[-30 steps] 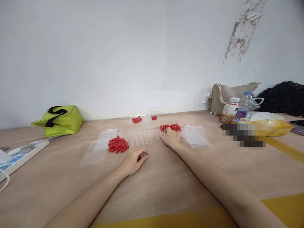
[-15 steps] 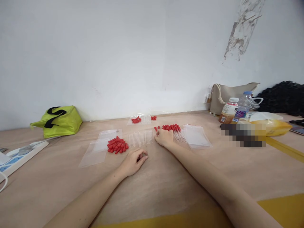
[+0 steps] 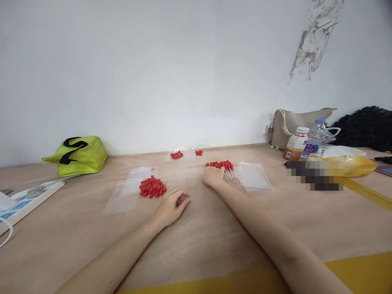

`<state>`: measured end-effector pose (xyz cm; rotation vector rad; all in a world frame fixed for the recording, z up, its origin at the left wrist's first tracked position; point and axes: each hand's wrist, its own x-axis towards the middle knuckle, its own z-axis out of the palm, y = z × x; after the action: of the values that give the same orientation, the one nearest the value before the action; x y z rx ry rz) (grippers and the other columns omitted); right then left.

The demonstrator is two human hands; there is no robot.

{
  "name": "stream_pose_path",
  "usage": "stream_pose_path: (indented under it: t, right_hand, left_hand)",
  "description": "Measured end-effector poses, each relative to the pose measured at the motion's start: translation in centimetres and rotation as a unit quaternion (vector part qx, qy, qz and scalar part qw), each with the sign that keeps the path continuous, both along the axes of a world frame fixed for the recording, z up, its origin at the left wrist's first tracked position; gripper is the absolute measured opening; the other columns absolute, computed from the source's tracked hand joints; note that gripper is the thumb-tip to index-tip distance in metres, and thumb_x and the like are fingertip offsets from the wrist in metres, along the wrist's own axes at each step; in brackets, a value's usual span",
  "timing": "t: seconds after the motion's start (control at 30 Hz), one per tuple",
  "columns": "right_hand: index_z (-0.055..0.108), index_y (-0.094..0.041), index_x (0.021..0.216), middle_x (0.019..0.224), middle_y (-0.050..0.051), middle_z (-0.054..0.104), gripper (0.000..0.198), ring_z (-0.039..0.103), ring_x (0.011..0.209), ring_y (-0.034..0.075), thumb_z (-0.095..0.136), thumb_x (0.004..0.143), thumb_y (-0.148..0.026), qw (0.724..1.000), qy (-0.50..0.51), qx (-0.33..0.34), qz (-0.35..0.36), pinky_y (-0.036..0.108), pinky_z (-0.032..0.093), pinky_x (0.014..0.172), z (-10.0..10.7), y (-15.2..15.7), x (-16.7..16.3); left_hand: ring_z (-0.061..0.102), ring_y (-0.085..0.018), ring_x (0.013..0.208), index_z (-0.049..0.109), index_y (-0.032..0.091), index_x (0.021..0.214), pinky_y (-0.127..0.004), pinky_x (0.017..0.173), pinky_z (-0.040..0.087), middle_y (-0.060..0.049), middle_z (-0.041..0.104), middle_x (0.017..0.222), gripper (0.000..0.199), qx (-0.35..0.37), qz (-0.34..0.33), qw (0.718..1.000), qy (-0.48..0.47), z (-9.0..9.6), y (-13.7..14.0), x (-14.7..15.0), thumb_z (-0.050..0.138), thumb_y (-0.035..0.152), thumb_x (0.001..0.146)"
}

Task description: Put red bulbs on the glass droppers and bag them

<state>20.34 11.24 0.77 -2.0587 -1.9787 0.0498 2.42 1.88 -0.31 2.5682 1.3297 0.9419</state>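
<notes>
My right hand (image 3: 213,176) is closed over the left end of a row of glass droppers with red rubber bulbs (image 3: 226,165). Bulbs stick out just beyond its fingers; the fingertips are partly hidden. My left hand (image 3: 173,206) rests on the table, fingers loosely curled, thumb apart, nothing in it. Beside it lies a heap of loose red rubber bulbs (image 3: 152,188). Between the hands and a little farther off, thin clear glass tubes (image 3: 182,178) lie side by side.
Clear plastic bags lie left (image 3: 121,199) and right (image 3: 254,176) of the pieces. Another bag (image 3: 189,155) with red bulbs sits near the wall. A lime-green bag (image 3: 82,157) and power strip (image 3: 30,204) are at left; bottles (image 3: 296,143) and a yellow tissue pack (image 3: 358,163) at right.
Two bulbs that stood apart at the row's left end are now close against the row. My right hand has shifted slightly right with them; my left hand stays put.
</notes>
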Motion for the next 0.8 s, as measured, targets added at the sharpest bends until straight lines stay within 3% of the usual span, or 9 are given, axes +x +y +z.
stream_pose_path:
  t: [0.13,0.2,0.3,0.37,0.47,0.63,0.8]
  right_hand:
    - [0.061,-0.012,0.081,0.085,0.014,0.064,0.023,0.059,0.081,0.024,0.042,0.078,-0.024,1.0,-0.007,0.011,0.029,0.038,0.027,0.078,0.3,-1.5,0.4]
    - [0.058,-0.012,0.088,0.09,0.015,0.063,0.025,0.057,0.083,0.024,0.039,0.08,-0.026,0.998,-0.01,0.039,0.056,0.036,0.029,0.075,0.3,-2.9,1.0]
    - [0.054,-0.013,0.089,0.088,0.013,0.062,0.023,0.055,0.082,0.023,0.036,0.082,-0.025,0.988,-0.015,0.097,0.121,0.034,0.03,0.072,-0.3,-5.3,2.6]
    - [0.052,-0.014,0.086,0.083,0.01,0.061,0.02,0.054,0.079,0.022,0.034,0.083,-0.024,0.978,-0.008,0.137,0.16,0.033,0.031,0.071,-0.9,-6.7,3.7]
    - [0.05,-0.017,0.081,0.08,0.006,0.06,0.018,0.053,0.077,0.019,0.034,0.084,-0.025,0.964,0.022,0.176,0.199,0.032,0.031,0.071,-1.7,-8.2,4.9]
    - [0.048,-0.018,0.078,0.077,0.004,0.059,0.014,0.052,0.074,0.017,0.037,0.083,-0.025,0.958,0.057,0.185,0.212,0.03,0.033,0.067,-2.3,-8.7,5.5]
    - [0.048,-0.018,0.079,0.078,0.004,0.058,0.013,0.053,0.076,0.017,0.037,0.083,-0.025,0.955,0.067,0.185,0.224,0.03,0.034,0.068,-2.5,-8.5,5.4]
  left_hand:
    - [0.054,-0.019,0.074,0.058,0.019,0.07,-0.029,0.069,0.039,-0.003,0.061,0.072,0.016,0.064,0.191,0.979,0.009,2.5,2.6,-3.3,0.05,0.03,0.077]
    - [0.056,-0.021,0.076,0.061,0.02,0.071,-0.029,0.067,0.04,-0.004,0.063,0.077,0.015,0.033,0.294,0.955,0.027,3.8,4.4,-5.9,0.052,0.032,0.073]
    - [0.058,-0.026,0.079,0.064,0.021,0.076,-0.03,0.061,0.04,-0.006,0.065,0.079,0.024,-0.059,0.397,0.915,0.044,4.8,6.9,-9.4,0.055,0.043,0.069]
    - [0.059,-0.028,0.077,0.064,0.02,0.076,-0.03,0.058,0.04,-0.008,0.066,0.076,0.033,-0.121,0.421,0.898,0.046,4.9,8.1,-10.7,0.057,0.05,0.064]
    - [0.06,-0.027,0.069,0.065,0.019,0.069,-0.029,0.054,0.04,-0.007,0.066,0.067,0.037,-0.162,0.416,0.894,0.048,4.5,9.5,-11.2,0.059,0.054,0.059]
    - [0.06,-0.026,0.063,0.064,0.02,0.061,-0.029,0.052,0.04,-0.006,0.064,0.059,0.031,-0.18,0.42,0.888,0.047,4.3,10.8,-10.4,0.064,0.05,0.054]
    - [0.06,-0.025,0.059,0.062,0.019,0.055,-0.029,0.051,0.04,-0.004,0.062,0.052,0.018,-0.165,0.424,0.89,0.023,4.0,11.1,-10.3,0.064,0.036,0.057]
